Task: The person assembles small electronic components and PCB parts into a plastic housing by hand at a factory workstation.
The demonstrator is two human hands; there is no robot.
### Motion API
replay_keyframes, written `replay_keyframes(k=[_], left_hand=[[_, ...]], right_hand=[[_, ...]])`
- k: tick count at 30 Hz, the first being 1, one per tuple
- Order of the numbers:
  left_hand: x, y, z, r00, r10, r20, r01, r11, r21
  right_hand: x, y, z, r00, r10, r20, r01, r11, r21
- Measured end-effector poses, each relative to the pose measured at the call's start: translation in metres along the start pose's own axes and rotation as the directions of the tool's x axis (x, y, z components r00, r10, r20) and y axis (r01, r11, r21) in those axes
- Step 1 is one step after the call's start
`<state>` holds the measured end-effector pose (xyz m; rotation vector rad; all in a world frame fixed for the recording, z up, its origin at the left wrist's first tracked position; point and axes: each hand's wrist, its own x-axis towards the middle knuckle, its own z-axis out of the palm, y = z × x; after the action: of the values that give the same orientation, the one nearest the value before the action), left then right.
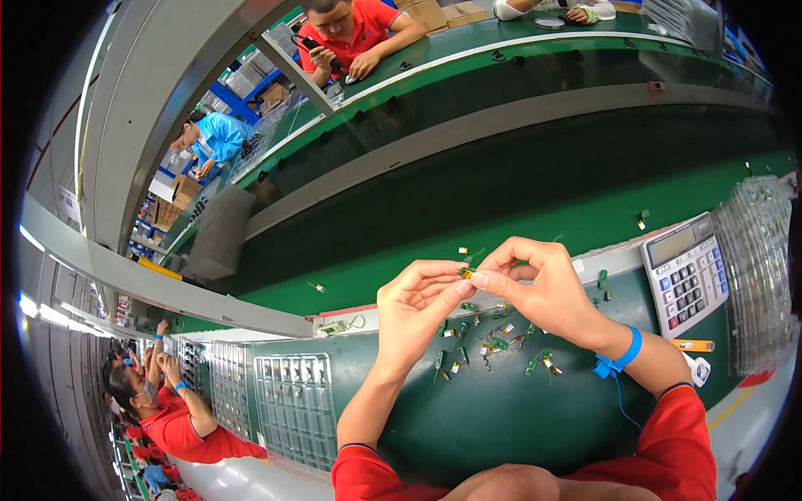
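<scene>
My left hand (418,305) and my right hand (547,292) meet over the near edge of the green belt. Thumbs and fingertips of both pinch a small green circuit board (468,271) with a yellowish part; fingers cover much of it. Below and between my forearms, several similar circuit boards with short wires (499,342) lie scattered on the dark green worktop (501,426). A blue wrist strap (620,354) with a thin cord circles my right wrist.
A calculator (687,271), an orange-handled cutter (692,345) and stacked clear trays (756,275) are at the right. A clear compartment tray (294,401) lies left. Beyond the worktop runs the green belt (535,225), with a few small boards on it. Co-workers sit across and left.
</scene>
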<state>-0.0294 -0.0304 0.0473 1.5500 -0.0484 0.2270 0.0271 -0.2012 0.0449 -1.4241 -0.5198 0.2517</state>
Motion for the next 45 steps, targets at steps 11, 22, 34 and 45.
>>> replay_keyframes(k=[11,22,34,45], left_hand=[[-0.002,-0.002,0.003,0.999,0.043,-0.032,-0.049,0.980,-0.192],[-0.011,0.003,0.002,0.998,0.054,-0.028,-0.058,0.984,-0.166],[-0.016,0.013,0.004,1.000,0.001,-0.026,-0.006,0.976,-0.219],[-0.018,0.002,0.004,0.995,0.092,0.031,-0.071,0.911,-0.406]], right_hand=[[-0.004,0.006,0.009,0.803,-0.595,-0.038,0.503,0.709,-0.494],[-0.008,0.003,0.009,0.618,-0.784,0.056,0.622,0.444,-0.645],[-0.010,-0.003,0.008,0.608,-0.790,0.078,0.647,0.436,-0.626],[-0.010,-0.001,0.008,0.570,-0.813,0.116,0.695,0.402,-0.597]])
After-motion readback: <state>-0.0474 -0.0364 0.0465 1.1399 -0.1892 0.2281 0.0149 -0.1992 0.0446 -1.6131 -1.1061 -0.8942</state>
